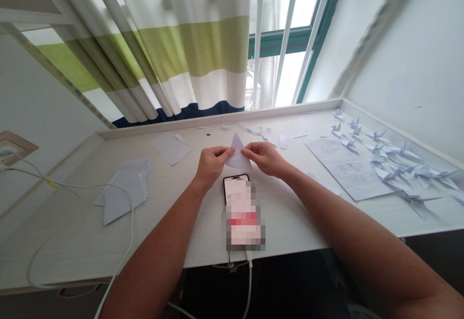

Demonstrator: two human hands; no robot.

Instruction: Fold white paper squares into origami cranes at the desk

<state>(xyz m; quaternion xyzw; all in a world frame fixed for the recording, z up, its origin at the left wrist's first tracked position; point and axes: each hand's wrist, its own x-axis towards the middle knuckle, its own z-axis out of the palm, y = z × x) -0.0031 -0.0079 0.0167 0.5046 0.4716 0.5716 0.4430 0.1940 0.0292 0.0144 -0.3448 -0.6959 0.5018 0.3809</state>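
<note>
past phone (243, 212), left hand (210, 164) and right hand (266, 158) pinch a paper triangle (238, 157), apex away.

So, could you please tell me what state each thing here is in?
folded paper: creased into a pointed triangle, held by both hands.
left hand: fingers pinched on the paper's left corner.
right hand: fingers pinched on its right corner.
phone: lying flat, screen lit.
cable: plugged into the phone's near end.
paper stack: loose pile, lying flat.
paper cranes: finished, scattered at the right.
printed sheet: flat, unfolded.
curtain: partly drawn.
</note>
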